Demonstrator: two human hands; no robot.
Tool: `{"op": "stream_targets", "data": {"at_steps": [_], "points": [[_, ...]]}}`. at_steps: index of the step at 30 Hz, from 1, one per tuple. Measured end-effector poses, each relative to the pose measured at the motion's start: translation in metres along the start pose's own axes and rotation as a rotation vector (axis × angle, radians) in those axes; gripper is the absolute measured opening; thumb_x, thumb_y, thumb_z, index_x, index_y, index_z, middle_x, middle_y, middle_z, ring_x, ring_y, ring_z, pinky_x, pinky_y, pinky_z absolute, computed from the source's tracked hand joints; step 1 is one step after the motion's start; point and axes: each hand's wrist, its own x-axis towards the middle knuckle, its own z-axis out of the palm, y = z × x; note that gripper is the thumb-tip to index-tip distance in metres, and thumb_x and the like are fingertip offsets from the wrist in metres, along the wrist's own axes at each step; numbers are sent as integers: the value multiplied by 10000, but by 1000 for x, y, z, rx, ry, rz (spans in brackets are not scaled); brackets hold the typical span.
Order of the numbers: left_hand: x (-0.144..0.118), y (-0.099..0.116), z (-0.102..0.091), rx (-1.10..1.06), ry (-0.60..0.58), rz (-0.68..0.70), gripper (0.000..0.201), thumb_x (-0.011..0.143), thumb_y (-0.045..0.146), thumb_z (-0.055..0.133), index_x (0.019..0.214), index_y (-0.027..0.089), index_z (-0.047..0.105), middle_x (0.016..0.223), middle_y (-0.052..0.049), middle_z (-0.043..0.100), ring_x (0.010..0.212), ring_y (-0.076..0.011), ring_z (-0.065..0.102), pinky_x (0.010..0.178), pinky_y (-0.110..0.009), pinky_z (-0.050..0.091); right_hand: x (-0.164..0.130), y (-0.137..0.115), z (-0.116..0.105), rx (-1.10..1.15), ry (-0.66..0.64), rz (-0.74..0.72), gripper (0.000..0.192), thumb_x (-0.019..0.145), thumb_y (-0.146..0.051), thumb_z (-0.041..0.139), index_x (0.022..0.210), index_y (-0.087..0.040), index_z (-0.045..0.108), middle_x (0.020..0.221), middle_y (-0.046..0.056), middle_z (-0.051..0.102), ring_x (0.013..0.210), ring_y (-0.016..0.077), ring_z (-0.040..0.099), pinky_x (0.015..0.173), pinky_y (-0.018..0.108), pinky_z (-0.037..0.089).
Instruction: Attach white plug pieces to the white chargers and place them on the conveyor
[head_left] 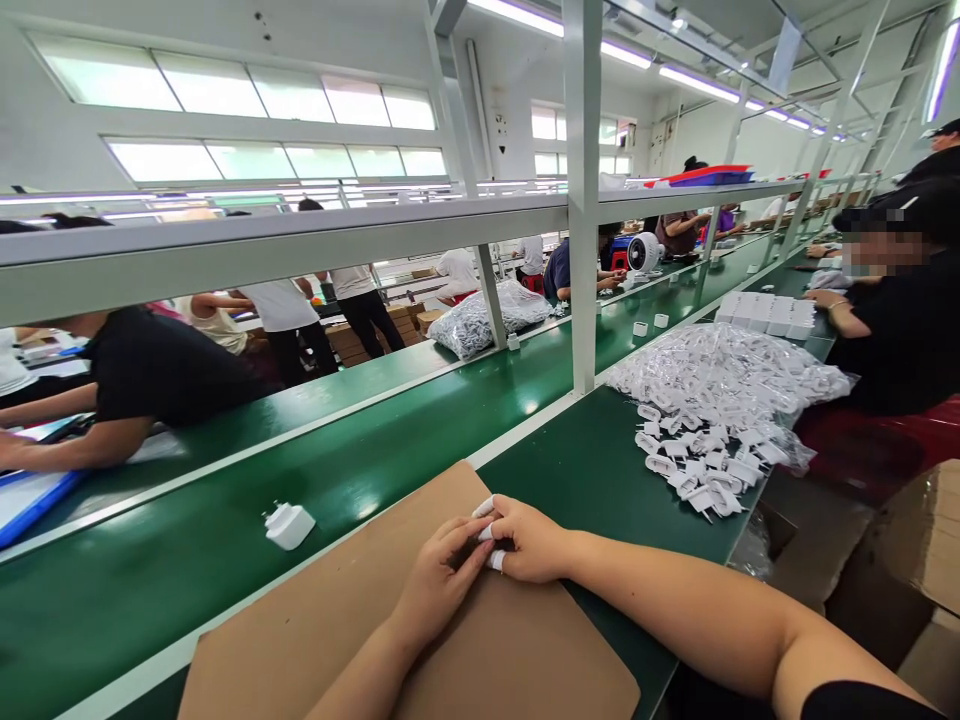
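Observation:
My left hand (444, 572) and my right hand (534, 542) meet above a sheet of brown cardboard (337, 600). White coverings wrap several fingertips of my right hand, and its fingers are curled in. The fingers of my left hand are drawn together against those covered fingertips. Whether anything small is pinched between the hands is hidden. Beyond the cardboard, a white plug charger (289, 526) with its prongs up rests on the green conveyor belt (187, 580).
A pile of white plug parts (697, 460) spills from a clear plastic bag (727, 370) at the right. Past it are white blocks in rows (765, 314) and a seated co-worker (900, 300). A metal post (583, 200) and shelf (300, 235) stand ahead. Other people work across the belt.

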Motion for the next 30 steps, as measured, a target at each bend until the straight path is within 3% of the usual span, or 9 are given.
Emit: {"op": "stream_targets", "data": {"at_steps": [10, 14, 15, 18, 25, 30], "points": [[3, 4, -1, -31, -50, -38, 291, 1033, 385, 585, 1255, 273, 736, 1125, -71, 761, 1000, -212, 723, 871, -331, 597, 1, -5, -4, 12, -22, -4, 137, 834, -211, 718, 724, -186, 639, 1114, 92, 601, 1071, 232, 659, 932, 404, 583], [4, 6, -1, -23, -53, 30, 312, 1025, 360, 593, 1281, 244, 727, 1113, -89, 766, 1004, -214, 721, 919, -351, 580, 1, -13, -9, 16, -48, 7, 35, 845, -218, 726, 868, -193, 721, 1207, 108, 604, 1151, 259, 632, 1009, 454, 553], [5, 7, -2, -23, -52, 44, 310, 1021, 351, 597, 1276, 236, 729, 1102, -92, 768, 994, -212, 720, 916, -350, 577, 1, -14, -10, 13, -60, 9, 90, 851, -214, 721, 938, -198, 740, 1236, 115, 603, 1182, 271, 619, 1032, 472, 540], [7, 8, -3, -27, -39, 77, 281, 996, 327, 626, 1220, 210, 750, 1054, -97, 771, 933, -200, 713, 868, -331, 566, 2, -19, -14, 2, -111, 28, 230, 860, -177, 690, 1079, -213, 752, 1305, 130, 589, 1230, 289, 593, 1063, 505, 521], [12, 4, 0, -21, -13, 181, 204, 892, 297, 684, 1019, 156, 758, 913, -98, 777, 789, -188, 692, 767, -306, 555, 3, -27, -18, -76, -190, 47, 207, 868, -162, 642, 1016, -233, 769, 1343, 129, 586, 1260, 320, 558, 1076, 562, 509], [14, -1, 1, 119, -107, 55, 156, 849, 246, 698, 975, 162, 735, 920, -79, 779, 817, -181, 704, 816, -293, 560, 5, -27, -19, -167, -256, 58, 184, 893, -222, 642, 1017, -251, 775, 1288, 126, 618, 1233, 325, 562, 1056, 565, 528]]}}
